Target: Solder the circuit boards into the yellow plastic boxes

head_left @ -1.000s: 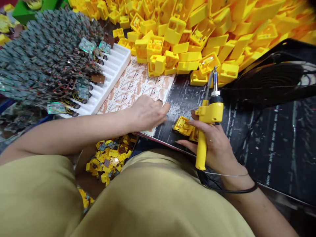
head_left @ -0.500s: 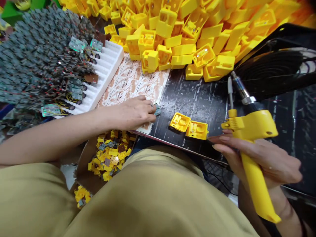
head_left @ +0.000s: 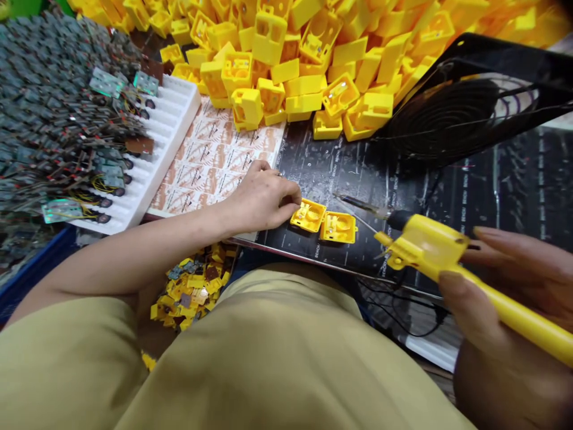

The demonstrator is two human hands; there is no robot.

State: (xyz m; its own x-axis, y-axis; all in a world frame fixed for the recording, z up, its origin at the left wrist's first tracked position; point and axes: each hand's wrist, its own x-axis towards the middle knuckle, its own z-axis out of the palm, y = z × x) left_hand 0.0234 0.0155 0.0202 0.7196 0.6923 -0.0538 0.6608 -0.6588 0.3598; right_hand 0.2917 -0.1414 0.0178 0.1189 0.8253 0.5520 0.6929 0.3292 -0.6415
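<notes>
1. Yellow plastic housings [head_left: 286, 65] pile up in a deep heap across the top of the view, and the heap runs off the frame. Two more housings [head_left: 323, 220] sit side by side, open faces up, on a black bench mat [head_left: 340, 173] printed with the word "BENCH", apart from the heap.
2. On the left, a white foam tray [head_left: 179, 101] holds a dense mass of small circuit boards [head_left: 58, 119] with thin wires. A printed paper sheet [head_left: 215, 158] lies between the tray and the mat. A black fan [head_left: 443, 116] stands at the upper right.
3. The right hand [head_left: 514, 292] is closed around a yellow soldering iron [head_left: 425, 248], its thin tip pointing toward the two housings but well clear of them.
4. The left hand [head_left: 264, 200] is curled, its fingertips just beside the nearer housing. The fingers hide whether they pinch anything small.
5. The person's khaki top [head_left: 224, 364] blocks the lower middle, and scattered yellow pieces [head_left: 192, 286] lie just past it, their container hard to make out.
6. The right hand runs off the right edge. Bare mat stays open around the two housings and to their right.
</notes>
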